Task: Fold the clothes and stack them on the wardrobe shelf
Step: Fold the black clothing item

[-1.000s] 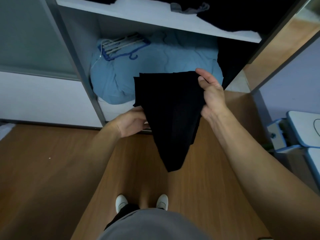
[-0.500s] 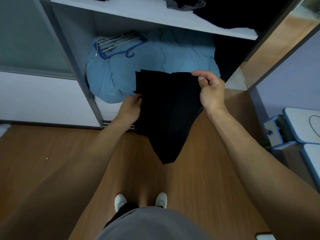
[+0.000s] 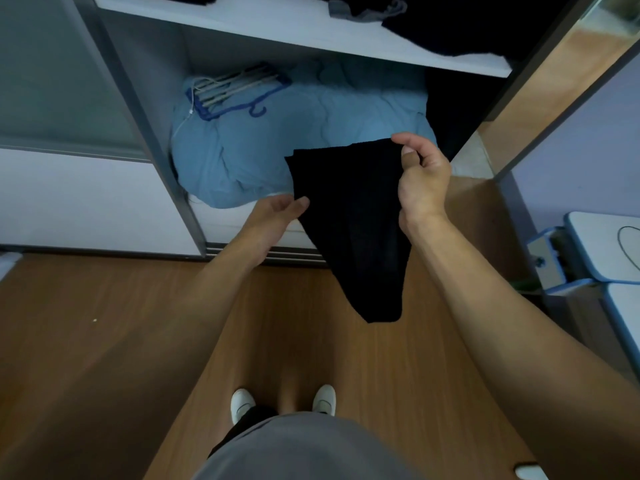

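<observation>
Garment [image 3: 349,220]: black, hangs in midair, long axis 12 to 6 o'clock. Right hand [image 3: 420,181] pinches its 1 o'clock corner. Left hand [image 3: 277,211] meets its 9 o'clock edge, grip unclear. Shelf [image 3: 277,26] at 12 o'clock.

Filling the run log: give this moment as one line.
stage: folding | right hand: pinches black garment top corner | left hand: at garment's left edge, grip unclear | garment: hanging, not shelved
</observation>
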Action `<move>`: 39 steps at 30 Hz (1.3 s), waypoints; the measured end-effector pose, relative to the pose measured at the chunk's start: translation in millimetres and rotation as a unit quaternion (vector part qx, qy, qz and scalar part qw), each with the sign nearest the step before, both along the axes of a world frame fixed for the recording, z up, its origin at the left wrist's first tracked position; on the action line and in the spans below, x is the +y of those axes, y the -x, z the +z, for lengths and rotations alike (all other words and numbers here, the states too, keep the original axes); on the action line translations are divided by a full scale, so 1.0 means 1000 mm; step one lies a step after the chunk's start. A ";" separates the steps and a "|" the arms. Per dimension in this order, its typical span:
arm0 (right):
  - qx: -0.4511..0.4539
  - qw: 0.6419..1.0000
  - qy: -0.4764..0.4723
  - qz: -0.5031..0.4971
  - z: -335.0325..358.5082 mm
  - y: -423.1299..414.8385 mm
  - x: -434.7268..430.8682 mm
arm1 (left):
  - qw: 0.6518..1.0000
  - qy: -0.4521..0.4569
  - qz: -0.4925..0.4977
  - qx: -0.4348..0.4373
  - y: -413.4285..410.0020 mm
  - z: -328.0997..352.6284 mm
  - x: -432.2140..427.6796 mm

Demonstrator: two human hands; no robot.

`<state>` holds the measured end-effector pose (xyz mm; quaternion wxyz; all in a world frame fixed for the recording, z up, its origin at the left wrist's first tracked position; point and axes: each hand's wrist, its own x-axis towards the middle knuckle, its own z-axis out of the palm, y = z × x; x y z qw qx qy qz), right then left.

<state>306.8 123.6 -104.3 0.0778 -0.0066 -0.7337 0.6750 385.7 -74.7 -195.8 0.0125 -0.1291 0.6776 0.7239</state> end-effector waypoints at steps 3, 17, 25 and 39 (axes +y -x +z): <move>-0.007 0.999 -0.006 0.045 0.004 0.003 0.013 | 0.996 -0.083 0.006 -0.012 0.003 -0.005 -0.003; -0.064 0.981 0.061 0.173 0.009 0.002 0.021 | 0.984 -0.153 0.077 0.046 0.044 0.048 -0.013; -0.094 0.970 -0.074 0.211 0.014 0.010 0.024 | 0.970 0.227 0.034 0.081 0.052 0.075 -0.025; 0.079 0.916 -0.370 0.136 0.021 0.009 -0.002 | 0.900 0.432 -0.042 0.028 0.047 0.103 -0.049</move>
